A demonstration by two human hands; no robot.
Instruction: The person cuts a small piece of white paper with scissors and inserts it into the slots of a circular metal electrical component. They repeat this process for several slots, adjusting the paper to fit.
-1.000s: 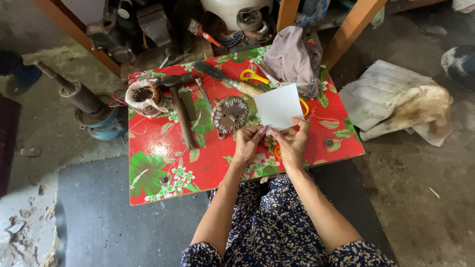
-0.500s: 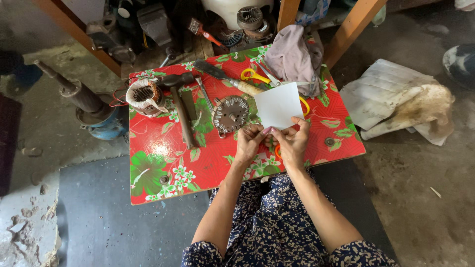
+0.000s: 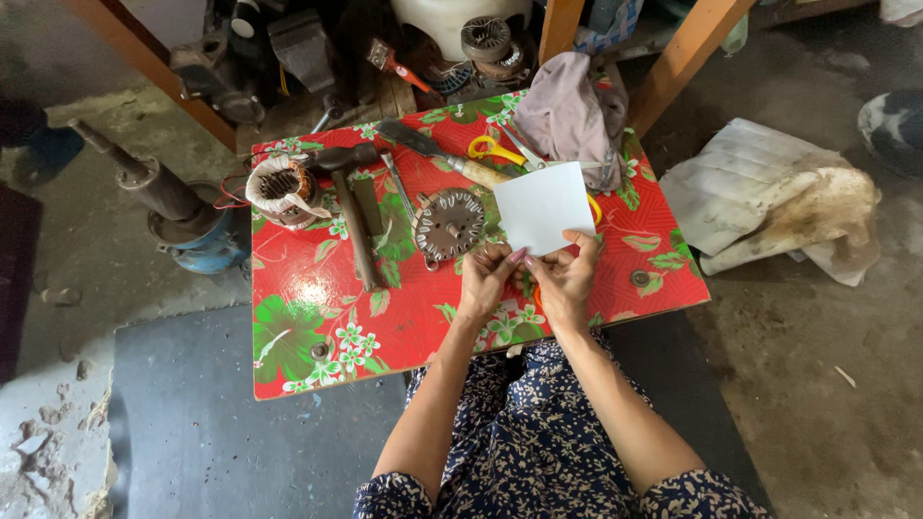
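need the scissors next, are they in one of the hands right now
No, the yellow-handled scissors lie on the table while both the left hand and right hand hold the white sheet.

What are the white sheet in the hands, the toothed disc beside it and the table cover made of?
White sheet: looks like paper or thin card, matte, flat with crisp edges, pinched by both hands.
Toothed disc: likely metal, dull grey-brown, with a slotted rim and a centre hole.
Table cover: probably plastic-coated cloth, with a glossy red floral print lying smooth.
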